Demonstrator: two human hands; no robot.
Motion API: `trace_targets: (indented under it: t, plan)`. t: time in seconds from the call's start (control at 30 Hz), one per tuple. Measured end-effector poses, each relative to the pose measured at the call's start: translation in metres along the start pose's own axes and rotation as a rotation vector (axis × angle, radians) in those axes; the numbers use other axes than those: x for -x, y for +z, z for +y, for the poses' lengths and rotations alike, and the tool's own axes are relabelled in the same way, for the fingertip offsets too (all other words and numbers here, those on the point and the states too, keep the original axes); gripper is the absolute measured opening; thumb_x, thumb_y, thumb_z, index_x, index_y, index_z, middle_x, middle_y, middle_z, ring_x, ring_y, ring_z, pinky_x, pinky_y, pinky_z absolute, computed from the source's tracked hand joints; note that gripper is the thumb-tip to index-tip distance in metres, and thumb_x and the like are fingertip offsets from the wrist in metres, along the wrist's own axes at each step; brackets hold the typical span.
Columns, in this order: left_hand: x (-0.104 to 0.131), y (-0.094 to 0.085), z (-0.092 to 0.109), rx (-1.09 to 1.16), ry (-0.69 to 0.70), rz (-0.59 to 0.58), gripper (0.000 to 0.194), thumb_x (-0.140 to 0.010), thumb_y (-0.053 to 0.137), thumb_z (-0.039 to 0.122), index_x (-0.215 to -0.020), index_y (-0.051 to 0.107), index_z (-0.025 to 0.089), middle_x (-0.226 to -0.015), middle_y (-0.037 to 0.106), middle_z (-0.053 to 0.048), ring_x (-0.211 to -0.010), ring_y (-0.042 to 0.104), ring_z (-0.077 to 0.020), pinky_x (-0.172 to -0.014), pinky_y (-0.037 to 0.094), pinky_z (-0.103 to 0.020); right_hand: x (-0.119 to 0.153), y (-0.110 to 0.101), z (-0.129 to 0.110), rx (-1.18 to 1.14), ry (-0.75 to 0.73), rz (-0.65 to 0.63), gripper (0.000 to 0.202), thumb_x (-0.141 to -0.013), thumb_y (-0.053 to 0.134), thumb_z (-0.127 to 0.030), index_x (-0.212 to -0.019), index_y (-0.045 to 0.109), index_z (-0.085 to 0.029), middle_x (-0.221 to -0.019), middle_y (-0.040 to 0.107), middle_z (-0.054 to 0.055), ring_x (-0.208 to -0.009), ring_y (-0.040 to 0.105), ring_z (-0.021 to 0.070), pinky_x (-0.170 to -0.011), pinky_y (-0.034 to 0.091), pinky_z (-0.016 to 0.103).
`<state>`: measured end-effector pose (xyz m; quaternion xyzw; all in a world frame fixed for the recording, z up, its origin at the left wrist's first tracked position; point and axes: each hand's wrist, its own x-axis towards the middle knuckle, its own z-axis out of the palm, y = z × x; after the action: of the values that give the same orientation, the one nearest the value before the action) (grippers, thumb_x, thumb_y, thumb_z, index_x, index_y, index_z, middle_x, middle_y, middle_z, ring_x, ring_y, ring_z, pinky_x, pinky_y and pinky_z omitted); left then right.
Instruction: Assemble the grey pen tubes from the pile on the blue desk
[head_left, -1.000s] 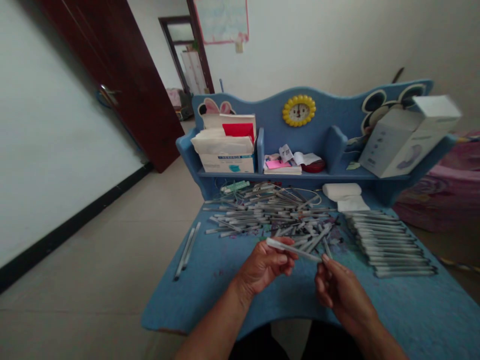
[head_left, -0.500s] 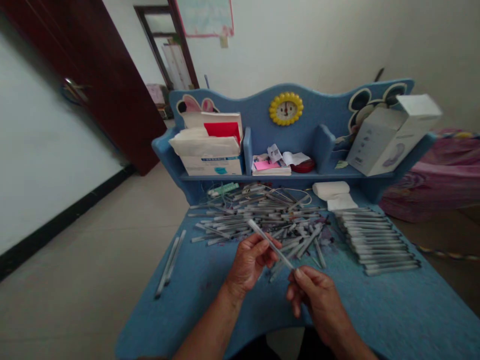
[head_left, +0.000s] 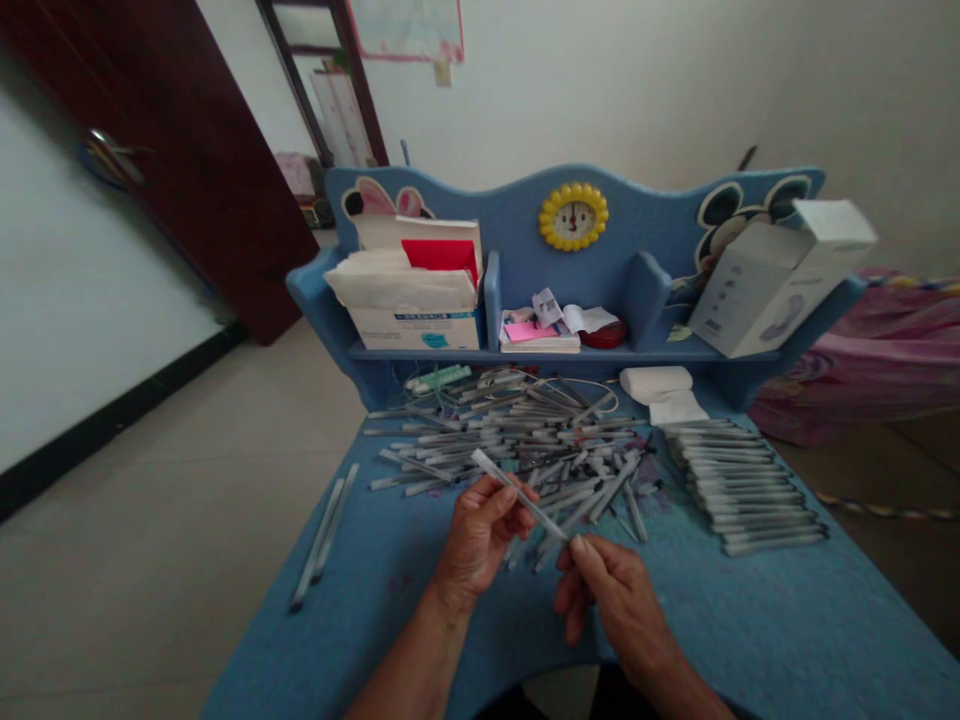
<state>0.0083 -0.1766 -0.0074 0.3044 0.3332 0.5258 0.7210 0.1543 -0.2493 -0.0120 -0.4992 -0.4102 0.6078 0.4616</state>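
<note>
A slim translucent pen [head_left: 533,508] slants between my two hands above the front of the desk. My left hand [head_left: 484,530] pinches it near the middle, with its whitish end sticking out to the upper left. At its lower right end, my right hand [head_left: 604,590] grips it between thumb and fingers, which hide that tip. Just beyond the hands spreads a loose heap of similar pens [head_left: 517,430]. Stacked in a neat row at the right are many more pens [head_left: 757,490]. Two pens [head_left: 324,540] lie side by side near the left edge.
A blue desk [head_left: 720,620] carries a shelf with a mask box [head_left: 420,328] of papers, a yellow clock [head_left: 573,217] and a white carton [head_left: 757,285]. Below the shelf sit a white paper roll [head_left: 656,383] and a green item [head_left: 439,379]. The floor shows left.
Both hands and the pen have shifted slightly left and down in the picture, still gripping it the same way. The view has turned a little.
</note>
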Motion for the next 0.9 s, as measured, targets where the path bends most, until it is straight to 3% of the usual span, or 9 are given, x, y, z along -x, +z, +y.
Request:
trace_targets:
  t: [0.3, 0.47, 0.6, 0.7, 0.8, 0.9]
  plan:
    - [0.0013, 0.0003, -0.0005, -0.002, 0.026, -0.001, 0.013, -0.068, 0.068, 0.021, -0.077, 0.062, 0.012, -0.073, 0.068, -0.006, -0.049, 0.058, -0.0089, -0.044, 0.046, -0.017, -0.0039, -0.0010, -0.0025, -0.009, -0.066, 0.083, 0.033, -0.073, 0.062, -0.047, -0.076, 0.056, -0.014, -0.057, 0.062, 0.000, -0.038, 0.055, 0.0094, -0.040, 0.040, 0.019]
    - [0.0015, 0.0016, -0.0013, -0.008, 0.032, 0.008, 0.014, -0.068, 0.068, 0.020, -0.076, 0.062, 0.012, -0.073, 0.068, -0.006, -0.049, 0.058, -0.0094, -0.044, 0.046, -0.018, -0.0037, -0.0002, -0.0030, -0.039, 0.031, 0.050, 0.046, -0.081, 0.043, -0.058, -0.075, 0.054, -0.014, -0.049, 0.060, 0.001, -0.032, 0.052, 0.0102, -0.033, 0.037, 0.019]
    - [0.0025, 0.0028, -0.0017, -0.021, 0.027, 0.028, 0.013, -0.068, 0.068, 0.020, -0.077, 0.062, 0.013, -0.074, 0.069, -0.006, -0.050, 0.058, -0.0092, -0.044, 0.046, -0.017, -0.0056, -0.0014, -0.0020, -0.007, -0.016, 0.059, 0.040, -0.078, 0.052, -0.053, -0.068, 0.050, -0.015, -0.050, 0.061, 0.000, -0.033, 0.052, 0.0083, -0.034, 0.036, 0.017]
    - [0.0026, 0.0034, -0.0017, -0.035, 0.027, 0.034, 0.012, -0.068, 0.068, 0.020, -0.075, 0.062, 0.012, -0.073, 0.069, -0.006, -0.049, 0.057, -0.0087, -0.044, 0.046, -0.017, -0.0066, -0.0023, -0.0023, -0.033, -0.011, 0.079, 0.036, -0.072, 0.062, -0.050, -0.074, 0.050, -0.016, -0.053, 0.061, -0.002, -0.033, 0.052, 0.0082, -0.035, 0.038, 0.017]
    - [0.0023, 0.0036, -0.0017, -0.038, 0.028, 0.029, 0.013, -0.068, 0.068, 0.022, -0.075, 0.062, 0.012, -0.073, 0.068, -0.006, -0.050, 0.057, -0.0084, -0.045, 0.046, -0.017, -0.0059, -0.0017, -0.0026, -0.039, 0.040, 0.064, 0.041, -0.076, 0.053, -0.056, -0.080, 0.051, -0.015, -0.050, 0.060, -0.002, -0.031, 0.052, 0.0101, -0.032, 0.037, 0.018]
    - [0.0021, 0.0034, -0.0020, -0.042, 0.029, 0.021, 0.015, -0.068, 0.068, 0.023, -0.075, 0.062, 0.012, -0.074, 0.068, -0.006, -0.050, 0.058, -0.0088, -0.045, 0.047, -0.017, -0.0056, -0.0007, -0.0026, -0.013, 0.053, 0.050, 0.046, -0.080, 0.043, -0.059, -0.072, 0.051, -0.015, -0.046, 0.059, 0.000, -0.029, 0.051, 0.0096, -0.030, 0.034, 0.017]
